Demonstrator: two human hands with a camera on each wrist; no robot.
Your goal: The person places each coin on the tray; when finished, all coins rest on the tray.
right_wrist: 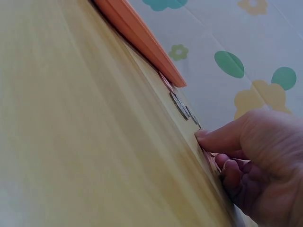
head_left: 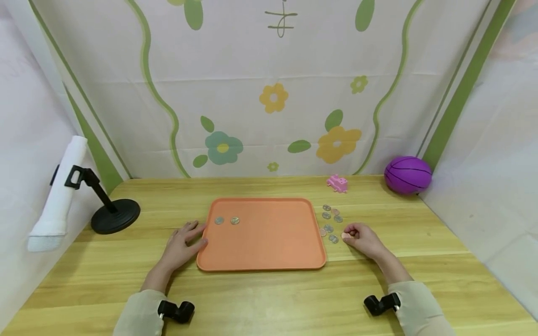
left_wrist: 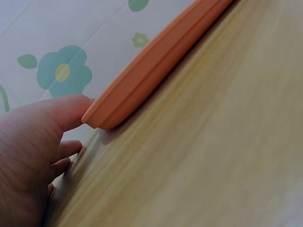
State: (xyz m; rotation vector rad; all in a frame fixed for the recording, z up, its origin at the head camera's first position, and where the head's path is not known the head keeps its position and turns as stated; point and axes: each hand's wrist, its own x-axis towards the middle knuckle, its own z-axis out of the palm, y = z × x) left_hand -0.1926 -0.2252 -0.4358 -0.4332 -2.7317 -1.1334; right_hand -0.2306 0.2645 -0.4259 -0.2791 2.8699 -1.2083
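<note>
An orange tray (head_left: 269, 238) lies in the middle of the wooden table (head_left: 260, 298) with two silver coins (head_left: 227, 220) in its far left corner. My left hand (head_left: 195, 233) rests flat on the table with relaxed fingers. Its thumb (left_wrist: 71, 111) touches the tray's rim (left_wrist: 156, 66). Several loose coins (head_left: 329, 221) lie on the table just right of the tray. My right hand (head_left: 350, 233) sits beside them, fingers curled, pinching a coppery coin (head_left: 345, 235) at the table surface. The right wrist view shows the thumb (right_wrist: 208, 137) pressed down near other coins (right_wrist: 181, 106) and the tray edge (right_wrist: 137, 33).
A purple ball (head_left: 407, 174) sits in the far right corner, with a small pink toy (head_left: 337, 183) to its left. A black stand (head_left: 111, 214) holding a white roll (head_left: 60, 191) is at the left edge. Flowered cloth walls close in three sides.
</note>
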